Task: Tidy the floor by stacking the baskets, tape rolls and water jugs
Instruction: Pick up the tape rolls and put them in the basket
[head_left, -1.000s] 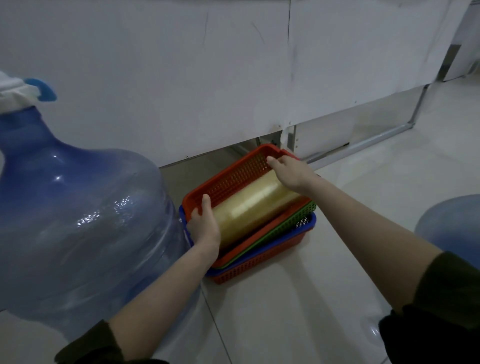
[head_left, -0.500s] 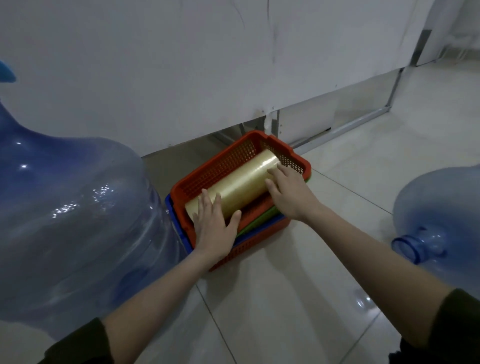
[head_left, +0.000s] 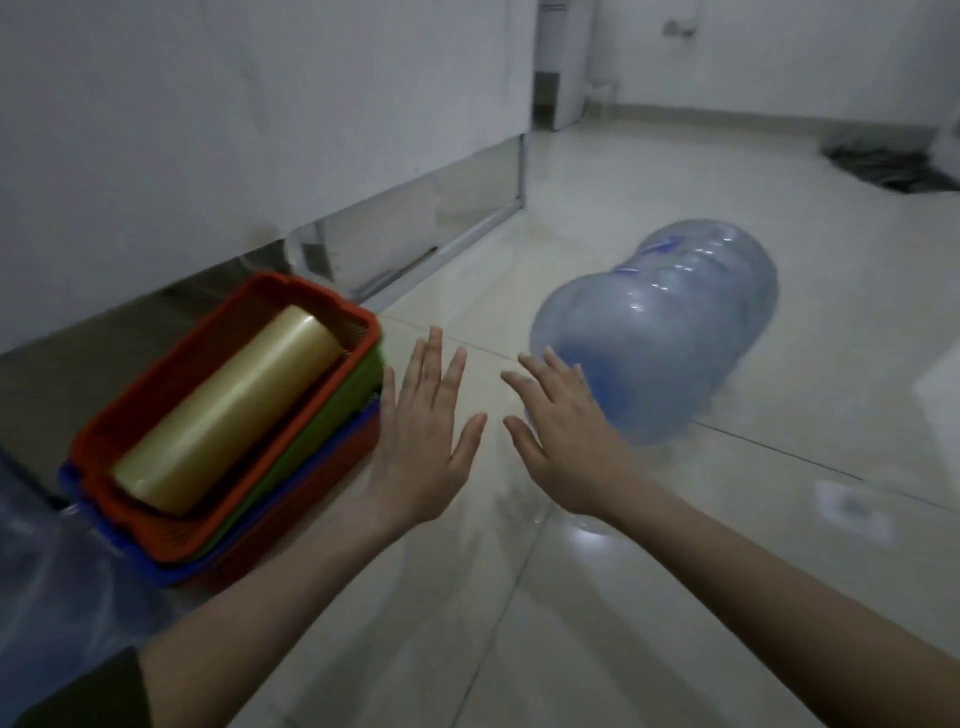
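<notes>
left hand: fingers spread, holds nothing | right hand: fingers spread, holds nothing | tape roll lies in stacked baskets | water jug lies on floor

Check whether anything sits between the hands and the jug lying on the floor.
Nothing visible. The left hand and right hand are open over bare floor; the right one overlaps the near end of the jug, contact unclear. The baskets sit left of the path.
</notes>
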